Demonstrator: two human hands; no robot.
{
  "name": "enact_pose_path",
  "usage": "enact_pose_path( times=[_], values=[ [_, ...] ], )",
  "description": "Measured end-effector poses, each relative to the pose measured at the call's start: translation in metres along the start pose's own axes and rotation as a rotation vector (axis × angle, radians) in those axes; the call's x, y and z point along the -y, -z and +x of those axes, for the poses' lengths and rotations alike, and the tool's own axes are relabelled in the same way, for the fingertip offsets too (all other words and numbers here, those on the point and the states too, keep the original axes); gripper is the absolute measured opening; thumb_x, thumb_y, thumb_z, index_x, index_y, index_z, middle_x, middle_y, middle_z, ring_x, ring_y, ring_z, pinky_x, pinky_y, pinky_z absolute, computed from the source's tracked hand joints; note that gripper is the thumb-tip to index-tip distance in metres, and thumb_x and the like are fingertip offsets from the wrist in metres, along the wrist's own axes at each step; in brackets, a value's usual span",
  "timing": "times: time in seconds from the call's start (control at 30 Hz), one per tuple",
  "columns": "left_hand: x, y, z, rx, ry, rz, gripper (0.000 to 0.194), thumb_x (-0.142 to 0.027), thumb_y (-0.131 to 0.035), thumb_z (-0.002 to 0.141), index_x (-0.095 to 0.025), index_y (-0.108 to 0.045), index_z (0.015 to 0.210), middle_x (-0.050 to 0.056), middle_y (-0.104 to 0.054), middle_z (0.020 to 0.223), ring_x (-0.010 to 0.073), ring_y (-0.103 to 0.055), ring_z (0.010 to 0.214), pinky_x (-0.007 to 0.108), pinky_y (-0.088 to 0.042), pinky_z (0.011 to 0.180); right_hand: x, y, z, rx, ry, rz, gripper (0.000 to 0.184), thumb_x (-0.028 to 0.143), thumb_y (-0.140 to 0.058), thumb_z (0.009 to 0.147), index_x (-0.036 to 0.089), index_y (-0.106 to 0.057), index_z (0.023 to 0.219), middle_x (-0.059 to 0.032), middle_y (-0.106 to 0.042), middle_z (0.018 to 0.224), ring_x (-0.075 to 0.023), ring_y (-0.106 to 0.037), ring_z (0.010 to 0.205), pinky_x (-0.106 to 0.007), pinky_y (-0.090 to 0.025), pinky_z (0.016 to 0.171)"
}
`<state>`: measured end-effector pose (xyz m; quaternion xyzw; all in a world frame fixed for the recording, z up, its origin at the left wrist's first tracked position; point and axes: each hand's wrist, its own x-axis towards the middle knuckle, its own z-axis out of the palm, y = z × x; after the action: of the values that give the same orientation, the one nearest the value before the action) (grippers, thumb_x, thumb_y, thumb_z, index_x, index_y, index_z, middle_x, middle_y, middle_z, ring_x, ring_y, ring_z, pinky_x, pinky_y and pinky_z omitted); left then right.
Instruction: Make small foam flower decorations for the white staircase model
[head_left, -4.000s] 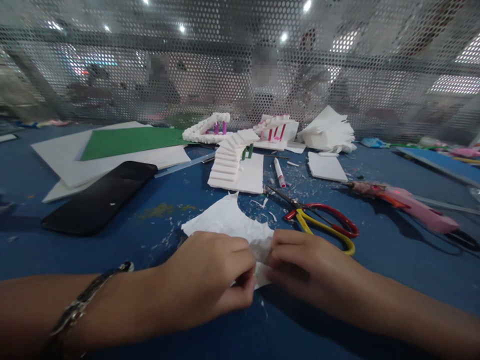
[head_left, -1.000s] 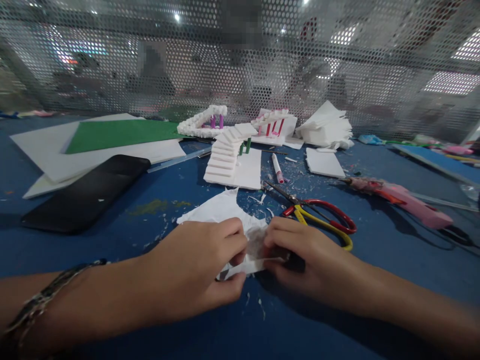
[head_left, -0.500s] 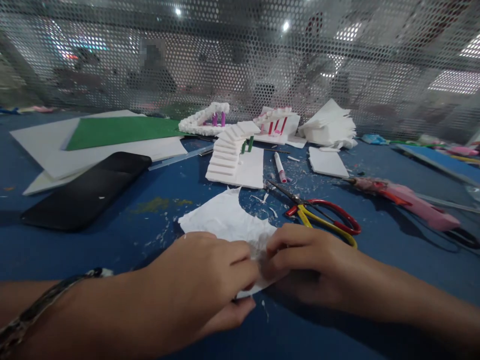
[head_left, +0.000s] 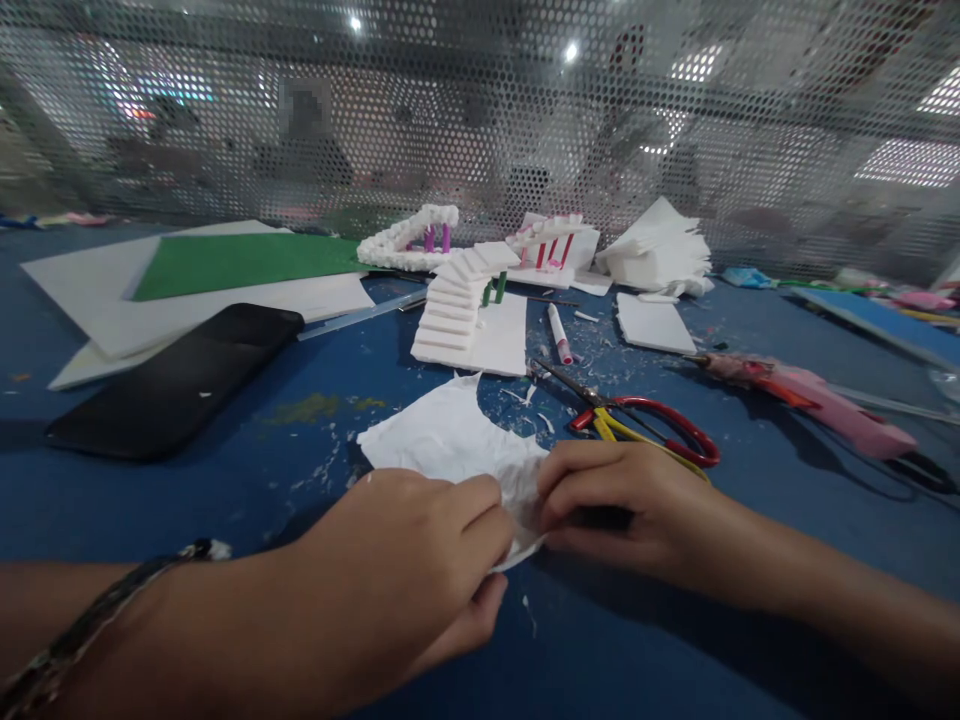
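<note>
A thin, ragged white foam sheet [head_left: 450, 430] lies on the blue table [head_left: 225, 480] in front of me. My left hand [head_left: 405, 570] pinches its near edge, fingers curled over the sheet. My right hand [head_left: 622, 500] pinches the same edge just to the right, fingertips close to the left ones. Both hands are closed on the sheet. A bracelet circles my left wrist.
Red and yellow scissors [head_left: 645, 430] lie just beyond my right hand. A white foam staircase model [head_left: 465, 310], two more models [head_left: 409, 240], a marker [head_left: 559, 335], a foam stack [head_left: 656, 250], a pink glue gun [head_left: 817, 400], a black phone [head_left: 180, 375] and green and white sheets [head_left: 232, 265] surround it. Mesh screen behind.
My hands shifted slightly along the sheet's near edge while keeping their pinch; the sheet's edge lifted and crumpled a little. Nothing else on the table moved.
</note>
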<state>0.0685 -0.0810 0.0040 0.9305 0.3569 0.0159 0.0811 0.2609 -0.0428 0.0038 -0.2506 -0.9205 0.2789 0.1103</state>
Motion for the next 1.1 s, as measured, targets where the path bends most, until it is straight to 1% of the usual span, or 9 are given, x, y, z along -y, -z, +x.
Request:
enact_pose_path(
  times=[0.1,0.2,0.27,0.4,0.57,0.7,0.8,0.97,1.1],
  values=[
    [0.000,-0.002,0.000,-0.054,-0.007,0.009,0.011,-0.016,-0.045,0.075,-0.016,-0.054,0.070,0.002,-0.059,0.069,0.0169,-0.054,0.052,0.026,-0.037,0.044,-0.001,-0.001,0.001,-0.001,-0.023,0.004,0.008,0.014,-0.053,0.077,0.011,-0.060,0.073,-0.0036,-0.055,0.082,-0.0075,-0.053,0.072,-0.019,-0.043,0.067],
    [0.002,-0.004,0.000,-0.033,0.045,-0.112,0.008,-0.015,-0.048,0.073,-0.017,-0.054,0.070,0.000,-0.059,0.071,0.0143,-0.055,0.056,0.023,-0.037,0.048,-0.002,-0.003,0.001,0.013,-0.020,0.016,0.008,0.014,-0.053,0.077,0.012,-0.058,0.073,-0.0027,-0.053,0.082,-0.0078,-0.051,0.071,-0.020,-0.043,0.065],
    [0.004,-0.006,0.001,-0.028,0.060,-0.189,0.006,-0.019,-0.050,0.074,-0.018,-0.054,0.070,-0.001,-0.058,0.072,0.0132,-0.055,0.059,0.022,-0.037,0.050,-0.002,-0.004,0.002,0.015,-0.024,0.011,0.008,0.015,-0.051,0.078,0.013,-0.058,0.074,-0.0025,-0.052,0.082,-0.0083,-0.050,0.071,-0.021,-0.042,0.065],
    [0.007,-0.008,0.001,-0.031,0.047,-0.227,0.014,-0.029,-0.050,0.078,-0.018,-0.054,0.069,-0.001,-0.057,0.071,0.0125,-0.053,0.058,0.022,-0.035,0.049,-0.001,-0.006,0.003,-0.008,-0.047,-0.019,0.009,0.016,-0.049,0.080,0.013,-0.055,0.075,-0.0025,-0.051,0.079,-0.0092,-0.049,0.072,-0.021,-0.041,0.064],
    [0.008,-0.008,0.001,-0.010,0.075,-0.185,0.015,-0.025,-0.045,0.080,-0.016,-0.055,0.071,0.001,-0.057,0.074,0.0135,-0.053,0.061,0.023,-0.037,0.053,-0.003,-0.010,0.005,-0.046,-0.047,-0.072,0.009,0.014,-0.048,0.080,0.013,-0.054,0.073,-0.0025,-0.049,0.077,-0.0096,-0.047,0.068,-0.021,-0.039,0.061],
    [0.006,-0.007,0.001,-0.010,0.084,-0.139,0.019,-0.023,-0.041,0.082,-0.016,-0.055,0.073,0.003,-0.056,0.074,0.0142,-0.054,0.061,0.023,-0.038,0.052,-0.005,-0.014,0.005,-0.091,-0.066,-0.112,0.011,0.015,-0.049,0.078,0.014,-0.052,0.068,-0.0026,-0.048,0.075,-0.0104,-0.046,0.067,-0.022,-0.038,0.060],
    [0.006,-0.007,0.002,-0.006,0.098,-0.109,0.022,-0.021,-0.038,0.082,-0.015,-0.055,0.069,0.003,-0.056,0.070,0.0143,-0.054,0.058,0.024,-0.036,0.050,-0.005,-0.013,0.005,-0.116,-0.076,-0.134,0.013,0.016,-0.050,0.078,0.014,-0.050,0.065,-0.0023,-0.048,0.073,-0.0107,-0.045,0.066,-0.022,-0.037,0.059],
    [0.007,-0.008,0.005,0.012,0.107,-0.056,0.023,-0.022,-0.038,0.080,-0.017,-0.055,0.065,0.001,-0.057,0.064,0.0159,-0.054,0.056,0.025,-0.031,0.048,-0.006,-0.012,0.007,-0.118,-0.089,-0.157,0.014,0.016,-0.052,0.076,0.014,-0.048,0.062,-0.0008,-0.046,0.071,-0.0096,-0.044,0.063,-0.021,-0.035,0.056],
    [0.008,-0.008,0.005,-0.004,0.118,-0.089,0.022,-0.022,-0.041,0.078,-0.017,-0.054,0.061,-0.001,-0.056,0.060,0.0135,-0.052,0.053,0.024,-0.029,0.047,-0.008,-0.013,0.008,-0.141,-0.097,-0.164,0.016,0.018,-0.052,0.076,0.015,-0.048,0.061,0.0002,-0.046,0.068,-0.0087,-0.043,0.059,-0.020,-0.034,0.054]
  ],
)
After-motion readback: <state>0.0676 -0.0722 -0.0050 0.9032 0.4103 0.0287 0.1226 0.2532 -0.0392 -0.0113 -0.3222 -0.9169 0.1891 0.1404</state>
